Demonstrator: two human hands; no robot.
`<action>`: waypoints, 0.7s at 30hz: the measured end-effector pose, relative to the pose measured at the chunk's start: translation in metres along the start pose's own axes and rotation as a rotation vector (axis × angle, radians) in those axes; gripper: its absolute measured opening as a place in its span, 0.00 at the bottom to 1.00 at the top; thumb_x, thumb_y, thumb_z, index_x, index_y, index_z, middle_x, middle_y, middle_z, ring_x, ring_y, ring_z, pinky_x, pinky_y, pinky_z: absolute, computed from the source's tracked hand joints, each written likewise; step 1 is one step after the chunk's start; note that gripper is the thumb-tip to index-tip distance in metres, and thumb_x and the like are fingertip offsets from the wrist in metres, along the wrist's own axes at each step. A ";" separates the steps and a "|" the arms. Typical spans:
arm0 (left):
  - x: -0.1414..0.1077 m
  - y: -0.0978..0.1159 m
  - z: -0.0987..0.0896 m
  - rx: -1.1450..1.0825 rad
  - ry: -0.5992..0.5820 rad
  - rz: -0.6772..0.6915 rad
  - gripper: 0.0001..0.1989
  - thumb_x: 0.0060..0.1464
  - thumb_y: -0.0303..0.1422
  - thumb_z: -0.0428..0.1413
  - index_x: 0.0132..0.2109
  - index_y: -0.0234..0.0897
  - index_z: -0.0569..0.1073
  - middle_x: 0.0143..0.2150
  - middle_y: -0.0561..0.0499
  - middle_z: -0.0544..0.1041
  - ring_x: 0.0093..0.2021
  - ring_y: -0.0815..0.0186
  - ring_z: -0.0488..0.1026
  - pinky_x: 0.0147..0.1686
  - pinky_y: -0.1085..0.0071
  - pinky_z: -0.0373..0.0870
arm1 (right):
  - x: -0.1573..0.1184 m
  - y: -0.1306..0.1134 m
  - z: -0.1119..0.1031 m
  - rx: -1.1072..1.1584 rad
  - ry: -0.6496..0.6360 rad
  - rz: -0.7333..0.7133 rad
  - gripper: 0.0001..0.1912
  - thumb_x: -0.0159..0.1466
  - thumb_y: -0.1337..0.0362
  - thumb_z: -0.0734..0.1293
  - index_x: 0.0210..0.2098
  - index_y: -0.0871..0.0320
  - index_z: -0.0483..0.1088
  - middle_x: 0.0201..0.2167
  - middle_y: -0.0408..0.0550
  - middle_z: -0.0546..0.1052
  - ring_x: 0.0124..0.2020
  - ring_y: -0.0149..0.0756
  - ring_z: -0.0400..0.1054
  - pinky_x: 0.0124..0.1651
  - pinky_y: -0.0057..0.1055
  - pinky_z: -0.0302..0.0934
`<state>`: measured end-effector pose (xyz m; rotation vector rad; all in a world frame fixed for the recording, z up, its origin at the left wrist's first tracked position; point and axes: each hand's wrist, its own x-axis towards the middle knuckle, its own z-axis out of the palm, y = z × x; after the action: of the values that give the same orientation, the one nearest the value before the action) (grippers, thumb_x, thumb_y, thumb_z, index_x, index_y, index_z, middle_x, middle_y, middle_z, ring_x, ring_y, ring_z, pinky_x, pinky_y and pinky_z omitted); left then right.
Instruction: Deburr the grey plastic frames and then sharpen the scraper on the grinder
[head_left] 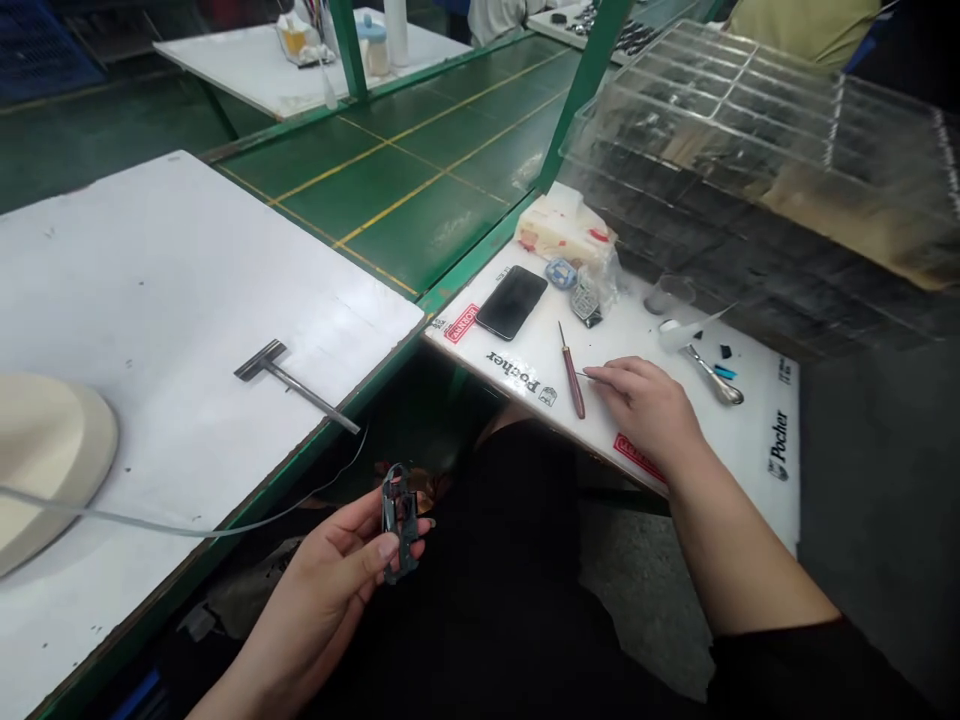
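My left hand (330, 565) holds a small dark grey plastic part (401, 525) with cut-outs, pinched between thumb and fingers above my lap. On the white printed board (757, 520), my right hand (652, 405) rests palm down, fingers together. A thin dark tip pokes out at its fingertips; the rest of that thing is hidden under the hand. Just left of those fingertips lies a hand tool with a dark red handle (574, 385) and thin metal shaft. To the right of the hand is a shiny metal spoon-like tool (716, 375).
A phone (512, 302), a blue round item (560, 273), a bagged grey piece (586, 300) and a tissue pack (566, 225) sit farther back. A T-shaped metal tool (300, 390) lies on the left table (187, 270), with a cable (172, 525) across it. Clear divided trays (750, 120) stand behind.
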<state>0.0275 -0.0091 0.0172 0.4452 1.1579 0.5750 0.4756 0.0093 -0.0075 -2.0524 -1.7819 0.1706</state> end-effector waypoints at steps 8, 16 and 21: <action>-0.002 0.014 0.017 -0.048 -0.035 0.059 0.32 0.52 0.36 0.83 0.63 0.43 0.88 0.54 0.44 0.86 0.52 0.57 0.83 0.56 0.57 0.88 | -0.009 0.002 0.001 -0.027 0.068 -0.027 0.14 0.77 0.55 0.72 0.53 0.52 0.88 0.55 0.62 0.89 0.58 0.63 0.82 0.66 0.60 0.73; 0.004 0.003 0.021 0.052 -0.151 0.249 0.36 0.52 0.29 0.82 0.64 0.47 0.79 0.50 0.50 0.83 0.45 0.64 0.80 0.43 0.70 0.80 | -0.058 -0.174 0.012 0.758 -0.345 0.121 0.15 0.78 0.48 0.74 0.51 0.50 0.87 0.46 0.50 0.89 0.41 0.45 0.85 0.44 0.40 0.79; -0.002 0.001 0.010 0.197 -0.040 0.306 0.45 0.47 0.27 0.84 0.69 0.48 0.78 0.59 0.46 0.83 0.56 0.59 0.81 0.55 0.66 0.80 | -0.049 -0.216 0.044 1.068 -0.700 0.328 0.20 0.74 0.42 0.77 0.45 0.53 0.85 0.41 0.49 0.89 0.41 0.44 0.83 0.45 0.37 0.79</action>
<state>0.0366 -0.0096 0.0225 0.8092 1.1202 0.7152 0.2533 -0.0076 0.0271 -1.4699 -1.1360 1.6812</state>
